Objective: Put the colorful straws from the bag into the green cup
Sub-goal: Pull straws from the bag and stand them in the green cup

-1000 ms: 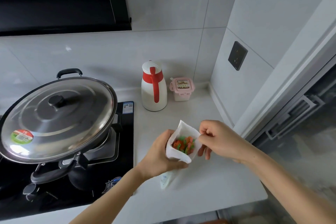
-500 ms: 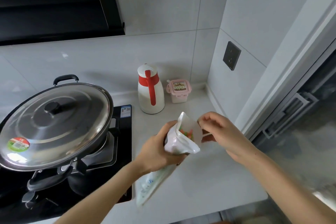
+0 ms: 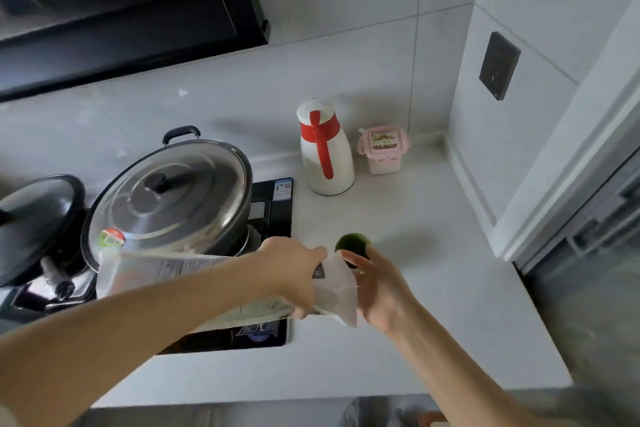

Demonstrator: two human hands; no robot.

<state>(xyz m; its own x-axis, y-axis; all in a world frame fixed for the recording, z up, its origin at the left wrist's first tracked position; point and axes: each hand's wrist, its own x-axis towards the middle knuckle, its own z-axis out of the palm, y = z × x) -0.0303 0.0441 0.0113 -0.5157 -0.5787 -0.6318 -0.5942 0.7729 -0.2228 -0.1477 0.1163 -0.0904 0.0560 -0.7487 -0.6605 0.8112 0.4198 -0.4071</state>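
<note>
Left hand (image 3: 292, 267) clamped around bag (image 3: 221, 288), tipped sideways, mouth toward right hand (image 3: 375, 291). Right hand cupped loosely open at bag mouth. Green cup (image 3: 352, 246) just beyond right fingertips.

Pale grey counter (image 3: 433, 288), running into the tiled corner. On it: white jug (image 3: 325, 149) with red handle, small pink-lidded box (image 3: 382, 151) just beside it, green cup (image 3: 351, 246) (partly hidden), black hob (image 3: 273, 218) set into the left part
</note>
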